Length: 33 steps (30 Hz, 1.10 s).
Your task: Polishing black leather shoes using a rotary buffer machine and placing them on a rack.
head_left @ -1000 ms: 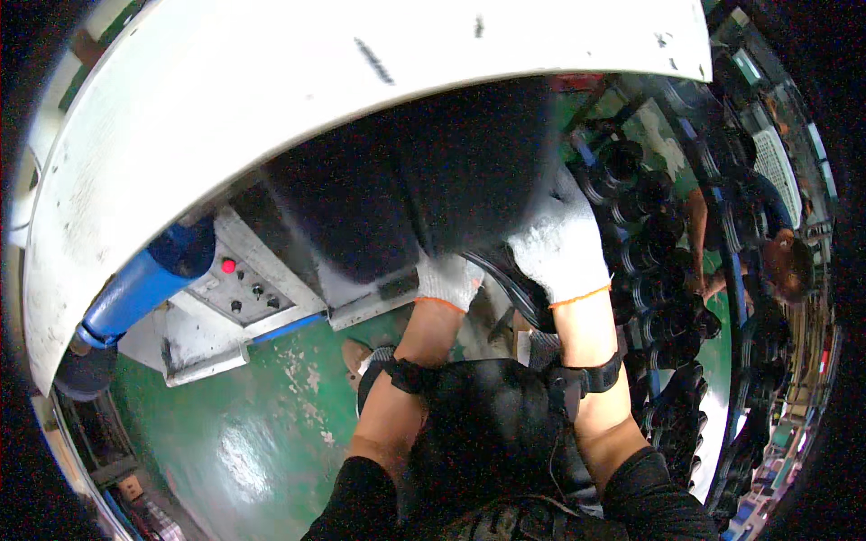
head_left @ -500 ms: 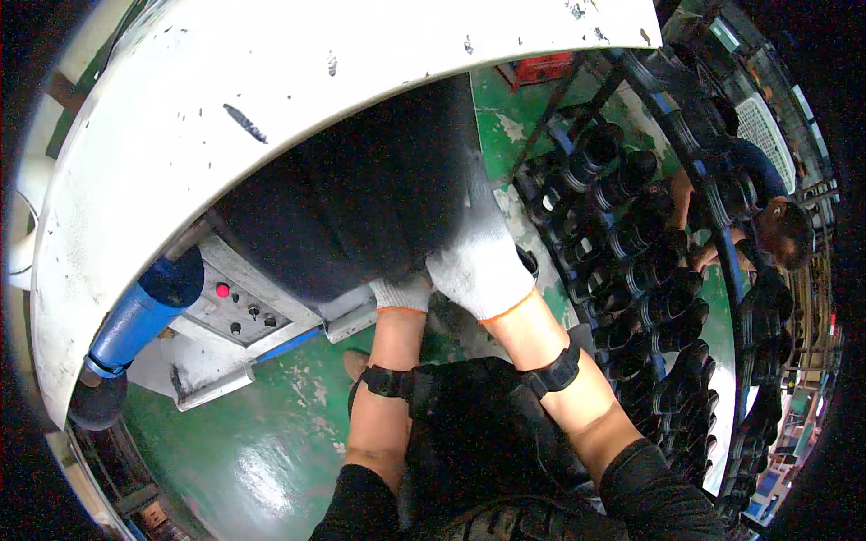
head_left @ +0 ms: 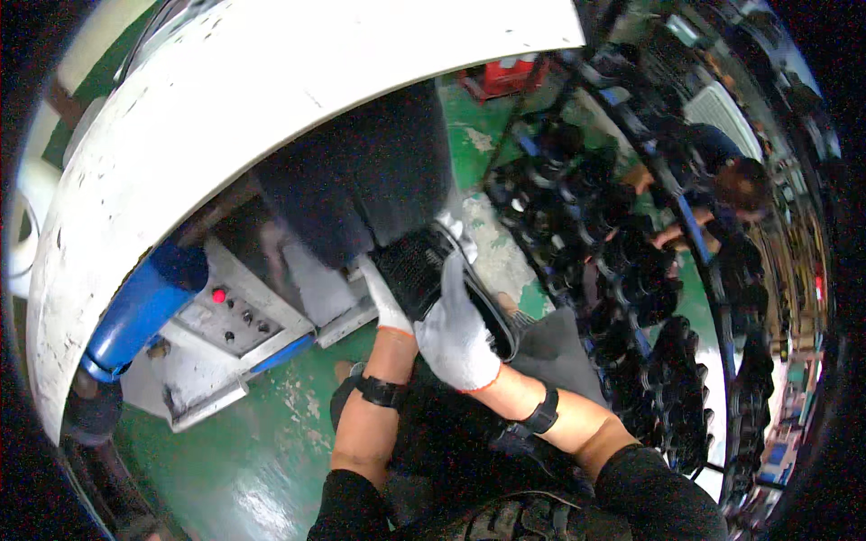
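In front of me both gloved hands hold a black shoe (head_left: 406,268) with a finely textured surface and a lighter rim along its right side. My left hand (head_left: 386,299), in a white knit glove with an orange cuff, grips the shoe's left edge; its fingertips are hidden behind. Across the right side lies my right hand (head_left: 458,335), gloved alike, its thumb stretched upward and its other fingers wrapped behind the shoe. Just beyond the shoe hangs a dark curtain (head_left: 352,171) below a white machine hood (head_left: 298,99).
Left of the curtain, a control panel (head_left: 245,316) carries a red button and black knobs beside a blue cylinder (head_left: 149,311). Racks (head_left: 695,225) of black shoes stand at the right, where another person (head_left: 741,185) reaches in. A red crate (head_left: 505,77) sits on the green floor behind.
My hands have drawn back from the dark curtain toward me, bringing the shoe into sight. The curtain now hangs behind it. My view has shifted slightly.
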### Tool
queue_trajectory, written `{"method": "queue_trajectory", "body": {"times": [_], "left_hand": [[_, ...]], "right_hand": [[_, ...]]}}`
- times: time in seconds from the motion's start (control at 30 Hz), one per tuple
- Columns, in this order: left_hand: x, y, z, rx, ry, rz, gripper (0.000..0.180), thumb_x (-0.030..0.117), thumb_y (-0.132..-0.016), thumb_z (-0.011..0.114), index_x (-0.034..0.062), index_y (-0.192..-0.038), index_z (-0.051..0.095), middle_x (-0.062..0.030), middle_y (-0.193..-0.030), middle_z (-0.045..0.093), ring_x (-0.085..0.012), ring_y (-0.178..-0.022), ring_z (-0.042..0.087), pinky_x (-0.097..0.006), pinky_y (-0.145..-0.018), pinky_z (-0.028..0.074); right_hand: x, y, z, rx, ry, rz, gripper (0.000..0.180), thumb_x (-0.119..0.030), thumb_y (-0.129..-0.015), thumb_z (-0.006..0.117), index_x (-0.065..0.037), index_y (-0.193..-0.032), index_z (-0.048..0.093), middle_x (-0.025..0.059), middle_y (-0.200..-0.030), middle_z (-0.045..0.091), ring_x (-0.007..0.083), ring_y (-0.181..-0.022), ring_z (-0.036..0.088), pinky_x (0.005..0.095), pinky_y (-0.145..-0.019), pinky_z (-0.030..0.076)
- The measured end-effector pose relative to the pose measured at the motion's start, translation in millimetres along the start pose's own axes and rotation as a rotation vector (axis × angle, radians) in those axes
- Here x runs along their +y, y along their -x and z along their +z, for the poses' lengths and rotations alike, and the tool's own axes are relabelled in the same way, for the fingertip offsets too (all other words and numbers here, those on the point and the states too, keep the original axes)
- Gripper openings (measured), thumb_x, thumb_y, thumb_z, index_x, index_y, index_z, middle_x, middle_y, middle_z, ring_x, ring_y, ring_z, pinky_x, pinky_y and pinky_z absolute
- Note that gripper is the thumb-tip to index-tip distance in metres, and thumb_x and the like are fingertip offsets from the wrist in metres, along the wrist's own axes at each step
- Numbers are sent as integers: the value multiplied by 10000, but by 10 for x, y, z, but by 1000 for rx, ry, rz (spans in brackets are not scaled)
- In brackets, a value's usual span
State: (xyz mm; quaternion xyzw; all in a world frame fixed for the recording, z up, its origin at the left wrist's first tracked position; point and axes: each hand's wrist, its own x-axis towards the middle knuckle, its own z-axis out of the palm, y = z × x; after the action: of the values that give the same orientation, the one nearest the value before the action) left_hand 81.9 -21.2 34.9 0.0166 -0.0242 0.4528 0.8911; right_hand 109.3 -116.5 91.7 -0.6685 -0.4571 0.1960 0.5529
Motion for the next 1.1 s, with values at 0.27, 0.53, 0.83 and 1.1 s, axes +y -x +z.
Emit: {"method": "queue_trajectory", "body": {"times": [0.27, 0.53, 0.83, 1.1], "left_hand": [[-113, 282, 331, -267, -207, -450, 704, 612, -942, 415, 89, -1414, 406, -110, -1399, 455, -278, -1238, 454, -401, -1108, 316], [-477, 344, 199, -100, -310, -633, 778, 662, -914, 399, 180, -1509, 260, -166, -1535, 272, -385, -1330, 379, -522, -1093, 330], [-570, 478, -49, 140, -361, -661, 808, 685, -897, 408, 148, -1488, 281, -162, -1514, 341, -338, -1211, 512, -515, -926, 470], [-457, 411, 9, 219, -413, -552, 967, 672, -900, 417, 117, -1520, -76, -166, -1583, 131, -394, -1358, 374, -484, -993, 444]], "right_hand": [[1, 391, -290, -13, -272, 536, 469, -382, -989, 465, -29, -1285, 556, 128, -1158, 667, 200, -1027, 617, 321, -909, 454], [-600, 331, -1751, 525, -257, 269, 464, -298, -1001, 459, -58, -1396, 425, 64, -1121, 619, 152, -990, 545, 307, -872, 456], [-365, -1076, -4060, 989, -1221, 30, 368, -358, -992, 440, -119, -1266, 500, 56, -1214, 573, 220, -1160, 493, 442, -1039, 362], [-370, -630, -4912, 459, 260, 163, 565, -267, -907, 542, -26, -1393, 386, 215, -1130, 604, 282, -1024, 622, 414, -872, 517]]}}
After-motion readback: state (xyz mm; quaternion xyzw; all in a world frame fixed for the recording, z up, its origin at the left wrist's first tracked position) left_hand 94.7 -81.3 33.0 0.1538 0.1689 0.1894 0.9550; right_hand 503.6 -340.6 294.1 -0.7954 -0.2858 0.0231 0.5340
